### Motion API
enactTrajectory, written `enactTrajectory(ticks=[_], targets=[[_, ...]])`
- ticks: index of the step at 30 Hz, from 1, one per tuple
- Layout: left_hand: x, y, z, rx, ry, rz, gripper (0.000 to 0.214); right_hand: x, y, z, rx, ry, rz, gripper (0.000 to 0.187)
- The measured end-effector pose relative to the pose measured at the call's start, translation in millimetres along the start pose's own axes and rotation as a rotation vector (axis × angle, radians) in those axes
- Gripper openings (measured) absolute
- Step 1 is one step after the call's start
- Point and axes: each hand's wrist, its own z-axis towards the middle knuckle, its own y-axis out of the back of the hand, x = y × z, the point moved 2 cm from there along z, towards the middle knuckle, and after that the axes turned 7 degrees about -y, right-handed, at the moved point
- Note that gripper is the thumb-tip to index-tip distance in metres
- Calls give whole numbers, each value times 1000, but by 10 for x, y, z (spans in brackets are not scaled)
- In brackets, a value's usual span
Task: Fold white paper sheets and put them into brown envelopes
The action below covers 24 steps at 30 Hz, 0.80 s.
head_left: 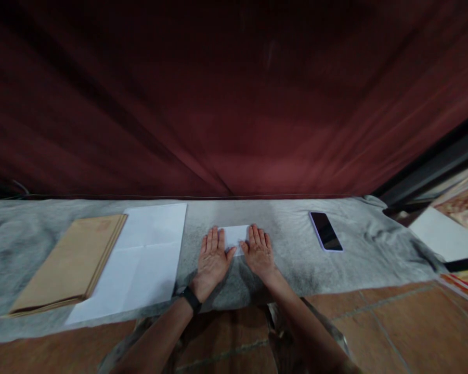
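A small white piece of paper [236, 236] lies flat on the grey cloth, between my two hands. My left hand [213, 255] rests palm down over its left edge, fingers stretched forward and thumb pointing inward. On the right edge lies my right hand [259, 251], also flat, its thumb on the paper. Both hands cover the sides of the paper, so its full outline is hidden. A black band [191, 299] circles my left wrist.
Brown paper envelopes [72, 259] are stacked at the left, partly over large white sheets [148, 254]. A phone [326, 231] lies to the right on the grey cloth [288, 270]. Behind hangs a dark red curtain [234, 114]. Tiled floor [409, 322] shows in front.
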Motion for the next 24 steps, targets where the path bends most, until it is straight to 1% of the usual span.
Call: enactTrajectory(ticks=[4, 7, 12, 15, 19, 24], targets=[[11, -23, -6, -19, -1, 5, 73, -15, 29, 15, 1, -25, 3, 56], [16, -31, -7, -24, -5, -4, 76, -40, 138, 63, 35, -56, 24, 51], [10, 0, -4, 0, 9, -39, 79, -62, 319, 170, 121, -118, 92, 35], [2, 18, 2, 12, 14, -47, 81, -64, 333, 205, 158, -157, 135, 30], [-8, 27, 13, 35, 18, -35, 80, -86, 305, 247, 220, -269, 204, 25], [-11, 37, 12, 38, 17, -33, 80, -119, 306, 322, 282, -316, 295, 28]])
